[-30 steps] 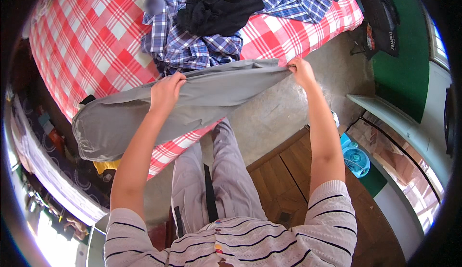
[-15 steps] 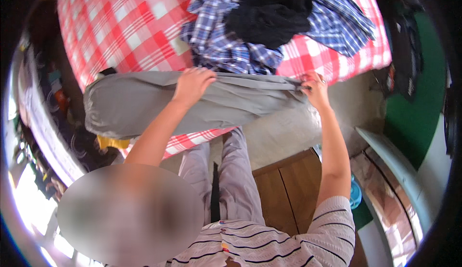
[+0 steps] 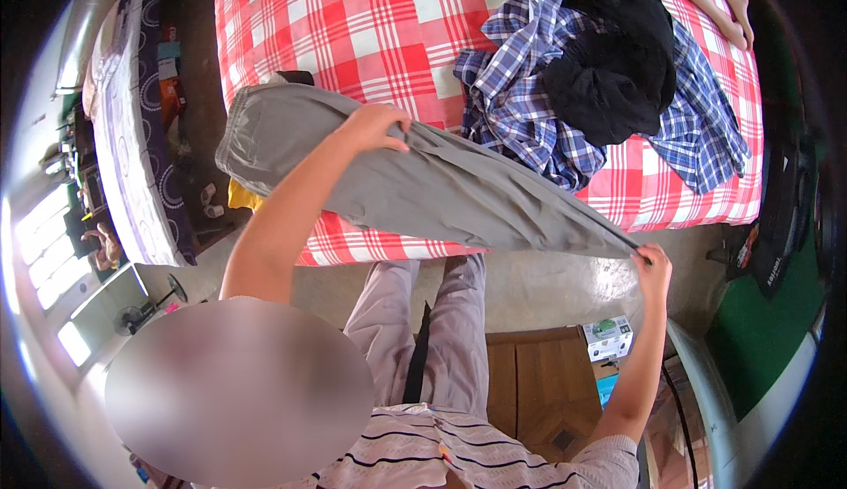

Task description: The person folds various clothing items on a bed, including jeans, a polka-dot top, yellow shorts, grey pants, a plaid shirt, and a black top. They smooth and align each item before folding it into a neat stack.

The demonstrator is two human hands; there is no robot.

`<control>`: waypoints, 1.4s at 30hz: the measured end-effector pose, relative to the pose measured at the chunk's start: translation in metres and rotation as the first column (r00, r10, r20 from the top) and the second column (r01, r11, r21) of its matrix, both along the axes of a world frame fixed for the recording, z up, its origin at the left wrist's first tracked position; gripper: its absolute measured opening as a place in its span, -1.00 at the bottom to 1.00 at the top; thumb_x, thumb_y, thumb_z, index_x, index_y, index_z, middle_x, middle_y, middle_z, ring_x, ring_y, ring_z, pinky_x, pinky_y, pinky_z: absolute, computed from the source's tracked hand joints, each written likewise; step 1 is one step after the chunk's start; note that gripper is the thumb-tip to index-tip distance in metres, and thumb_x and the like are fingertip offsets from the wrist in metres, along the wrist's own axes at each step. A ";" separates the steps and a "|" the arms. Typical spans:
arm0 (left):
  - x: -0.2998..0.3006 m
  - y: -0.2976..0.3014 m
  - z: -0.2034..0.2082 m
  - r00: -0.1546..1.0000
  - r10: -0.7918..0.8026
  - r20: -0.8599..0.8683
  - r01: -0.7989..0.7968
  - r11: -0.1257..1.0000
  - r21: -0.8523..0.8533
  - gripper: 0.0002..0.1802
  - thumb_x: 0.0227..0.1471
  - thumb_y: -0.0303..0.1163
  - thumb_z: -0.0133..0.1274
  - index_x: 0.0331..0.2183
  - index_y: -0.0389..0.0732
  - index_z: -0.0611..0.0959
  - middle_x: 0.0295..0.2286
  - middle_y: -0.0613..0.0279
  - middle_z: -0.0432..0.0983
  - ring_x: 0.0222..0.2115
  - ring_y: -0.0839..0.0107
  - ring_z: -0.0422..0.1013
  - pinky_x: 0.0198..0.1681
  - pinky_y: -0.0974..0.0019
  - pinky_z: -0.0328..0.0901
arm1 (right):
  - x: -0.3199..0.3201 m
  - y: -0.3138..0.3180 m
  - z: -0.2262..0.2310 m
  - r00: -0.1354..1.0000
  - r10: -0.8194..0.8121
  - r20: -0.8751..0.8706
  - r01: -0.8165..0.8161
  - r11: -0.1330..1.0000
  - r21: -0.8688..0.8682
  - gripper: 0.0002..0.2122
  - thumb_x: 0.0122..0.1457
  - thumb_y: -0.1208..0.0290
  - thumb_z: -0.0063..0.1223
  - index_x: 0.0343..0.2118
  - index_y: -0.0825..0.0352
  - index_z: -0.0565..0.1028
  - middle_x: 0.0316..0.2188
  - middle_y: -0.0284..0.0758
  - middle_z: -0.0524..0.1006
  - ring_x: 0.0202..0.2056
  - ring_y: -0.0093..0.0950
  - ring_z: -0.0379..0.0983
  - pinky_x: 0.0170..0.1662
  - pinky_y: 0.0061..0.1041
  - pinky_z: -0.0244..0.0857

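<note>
Head view: at the near left a grey blurred oval covers the person's upper left arm and shoulder. A yellow thing (image 3: 243,196) shows only as a strip below the wide left end of the grey garment (image 3: 388,185), and a small black item (image 3: 296,77) peeks out behind it, too covered to identify. The left hand (image 3: 375,127) lies on the garment's far edge with bent fingers; whether cloth is pinched there, I cannot tell. Farther right, a black garment (image 3: 609,74) runs off the top edge and hides part of the blue plaid clothing (image 3: 516,105) under it. The right hand (image 3: 653,268) grips the garment's narrow right end, its fingers closed on the cloth. Another person's bare legs (image 3: 715,4) are cut off at the far right.

At the left stand a bright window (image 3: 44,260), a small dark fan (image 3: 137,317) and a bed with a white and dark patterned cover (image 3: 132,136). In the middle, the red-and-white checked bed (image 3: 335,13) bears the clothes; the garment crosses its near edge, with the right end out over the grey floor (image 3: 565,282). Nearer right are a brown wooden surface (image 3: 556,383) and a white printed box (image 3: 609,339), then a green wall area (image 3: 763,339).
</note>
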State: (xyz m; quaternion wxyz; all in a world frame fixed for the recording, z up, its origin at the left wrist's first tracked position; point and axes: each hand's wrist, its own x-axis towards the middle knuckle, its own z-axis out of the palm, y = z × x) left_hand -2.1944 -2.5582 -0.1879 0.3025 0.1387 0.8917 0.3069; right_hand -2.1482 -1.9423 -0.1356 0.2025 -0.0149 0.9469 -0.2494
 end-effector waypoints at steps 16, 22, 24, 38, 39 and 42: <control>0.016 -0.154 0.118 0.914 -0.369 -0.168 0.265 0.856 -0.443 -0.56 -0.49 -0.03 0.34 -0.47 -0.03 0.63 -0.54 0.29 0.53 -0.40 0.24 0.45 -0.31 0.20 0.26 | 0.091 -0.018 0.189 0.980 -0.076 -0.182 0.071 0.997 -0.034 -0.86 -0.05 0.74 0.06 -0.37 0.49 0.49 -0.21 -0.15 0.55 -0.17 -0.38 0.48 -0.16 -0.53 0.31; 0.112 -0.181 0.256 0.981 -0.092 -0.173 0.038 0.954 -0.296 -0.66 -0.34 -0.32 0.30 -0.39 -0.08 0.58 -0.40 0.29 0.49 -0.31 0.27 0.43 -0.16 0.14 0.27 | 0.120 -0.026 0.296 0.947 -0.300 -0.118 0.239 0.900 -0.365 -0.90 0.03 0.62 0.06 -0.36 0.49 0.50 -0.22 -0.18 0.54 -0.14 -0.38 0.45 -0.09 -0.52 0.24; 0.144 -0.208 0.276 0.977 -0.038 -0.212 -0.033 0.946 -0.323 -0.66 -0.32 -0.38 0.29 -0.37 -0.09 0.57 -0.38 0.29 0.48 -0.28 0.26 0.43 -0.14 0.15 0.28 | 0.125 -0.018 0.329 0.943 -0.303 -0.138 0.193 0.834 -0.516 -0.90 0.06 0.58 0.05 -0.35 0.48 0.49 -0.20 -0.19 0.54 -0.16 -0.43 0.45 -0.09 -0.54 0.23; 0.277 -0.282 0.283 0.961 0.140 -0.237 -0.214 0.922 -0.322 -0.74 -0.33 -0.42 0.27 -0.42 -0.07 0.65 -0.48 0.21 0.53 -0.32 0.19 0.45 -0.28 0.18 0.32 | 0.156 -0.045 0.383 0.970 -0.244 -0.026 0.242 0.969 -0.051 -0.90 -0.04 0.69 0.09 -0.41 0.52 0.53 -0.39 -0.37 0.55 -0.47 -0.63 0.33 -0.35 -0.60 0.24; 0.278 -0.285 0.284 0.969 0.080 -0.233 -0.154 0.935 -0.320 -0.71 -0.32 -0.33 0.30 -0.39 -0.02 0.67 -0.47 0.24 0.55 -0.30 0.22 0.45 -0.26 0.18 0.32 | 0.158 -0.045 0.377 0.961 -0.276 0.025 0.277 0.960 -0.042 -0.89 -0.05 0.69 0.10 -0.40 0.51 0.54 -0.41 -0.39 0.54 -0.46 -0.64 0.33 -0.35 -0.60 0.23; 0.255 -0.286 0.287 0.997 -0.012 0.070 0.044 0.878 -0.476 -0.65 -0.31 -0.26 0.29 -0.32 -0.02 0.66 -0.39 0.22 0.55 -0.24 0.21 0.42 -0.18 0.20 0.30 | 0.157 -0.034 0.360 0.935 -0.338 0.108 0.343 0.939 -0.032 -0.88 -0.04 0.63 0.13 -0.39 0.48 0.55 -0.50 -0.45 0.49 -0.46 -0.66 0.33 -0.34 -0.61 0.23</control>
